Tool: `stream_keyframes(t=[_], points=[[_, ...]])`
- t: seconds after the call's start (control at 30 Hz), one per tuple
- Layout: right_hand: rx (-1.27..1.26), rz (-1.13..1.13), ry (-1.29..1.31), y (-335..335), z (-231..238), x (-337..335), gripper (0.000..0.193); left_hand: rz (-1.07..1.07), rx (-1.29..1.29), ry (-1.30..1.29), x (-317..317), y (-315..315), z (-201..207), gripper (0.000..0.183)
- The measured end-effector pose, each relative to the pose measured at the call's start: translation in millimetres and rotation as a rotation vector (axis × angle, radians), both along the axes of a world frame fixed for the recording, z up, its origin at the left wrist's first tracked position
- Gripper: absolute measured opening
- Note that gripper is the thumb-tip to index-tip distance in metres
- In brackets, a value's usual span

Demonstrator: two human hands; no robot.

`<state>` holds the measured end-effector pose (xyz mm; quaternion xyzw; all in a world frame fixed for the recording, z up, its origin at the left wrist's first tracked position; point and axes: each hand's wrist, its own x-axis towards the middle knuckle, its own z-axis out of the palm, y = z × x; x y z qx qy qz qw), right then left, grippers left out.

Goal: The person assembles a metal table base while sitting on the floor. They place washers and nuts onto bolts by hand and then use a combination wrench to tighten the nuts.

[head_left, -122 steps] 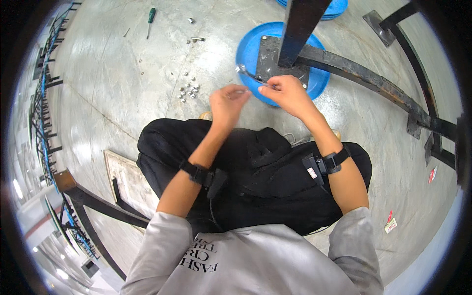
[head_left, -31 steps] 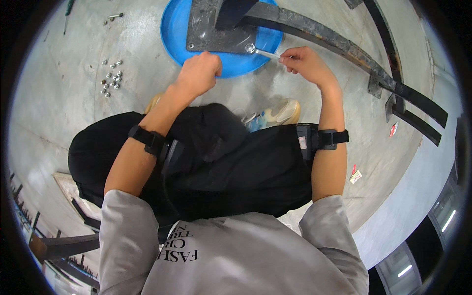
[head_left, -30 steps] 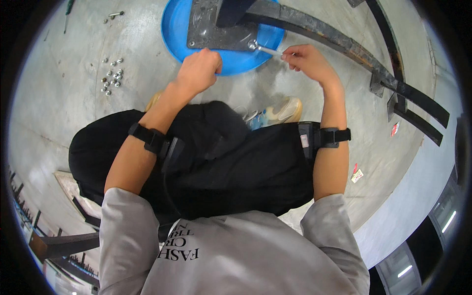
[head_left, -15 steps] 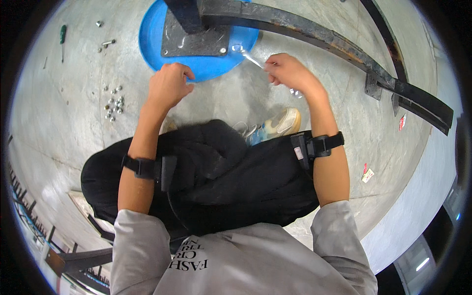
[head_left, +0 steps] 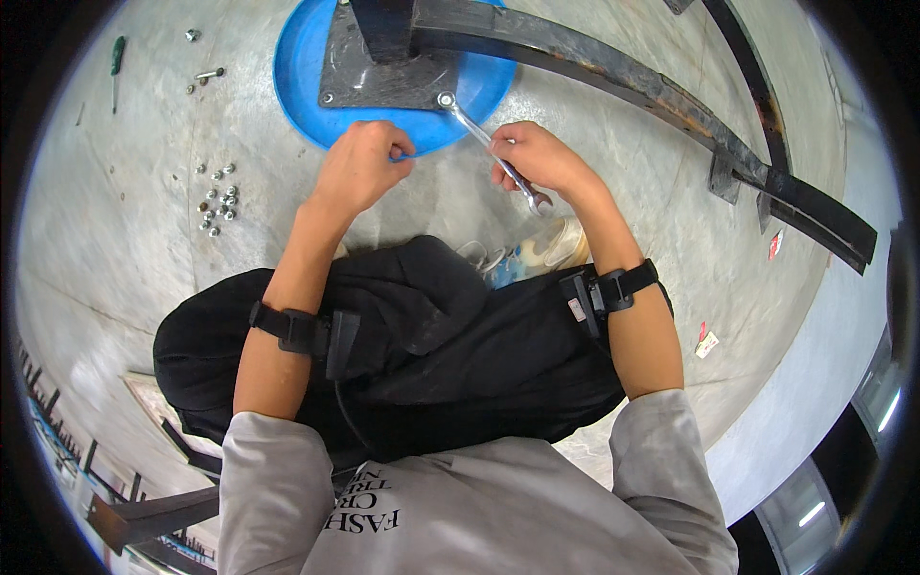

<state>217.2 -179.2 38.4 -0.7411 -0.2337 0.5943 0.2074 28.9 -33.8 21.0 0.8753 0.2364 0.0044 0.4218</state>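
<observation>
My right hand (head_left: 535, 158) is closed around the shank of a silver combination wrench (head_left: 518, 180). The wrench's ring end sits over a bolt at the near right corner of a black steel base plate (head_left: 383, 86); its open jaw points back toward my shoe. My left hand (head_left: 362, 171) hovers by the near rim of a round blue disc (head_left: 331, 134), fingers curled in. Whatever those fingers hold, if anything, is hidden. The plate rests on the disc and carries a black upright joined to a long curved steel beam (head_left: 575, 57).
Several shiny nuts (head_left: 228, 201) lie on the concrete floor to the left, with a bolt (head_left: 209, 74) and a green-handled screwdriver (head_left: 117, 67) farther off. The curved beam spans the far right. Paper scraps (head_left: 706, 343) lie at right. My shoe (head_left: 551, 251) is beneath the wrench.
My right hand has moved left with the wrench, whose ring end now rests at the plate's corner bolt. My left hand has moved right, its fingers curling in more.
</observation>
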Motion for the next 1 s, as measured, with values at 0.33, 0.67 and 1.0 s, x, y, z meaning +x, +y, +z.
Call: stream_keyframes(t=[0.33, 0.67, 1.0], points=[[0.031, -0.007, -0.115, -2.1, -18.3, 11.5, 0.024, -0.405, -0.098, 0.342, -4.1, -28.1, 7.6, 0.027], [0.154, 0.068, -0.238, -7.1, -21.0, 10.5, 0.025, -0.748, -0.432, 0.620, -4.8, -39.0, 5.3, 0.032], [0.149, 0.118, -0.309, 0.1, -8.9, 9.1, 0.021, -0.912, -0.023, 0.439, -23.3, -137.7, 105.5, 0.012]])
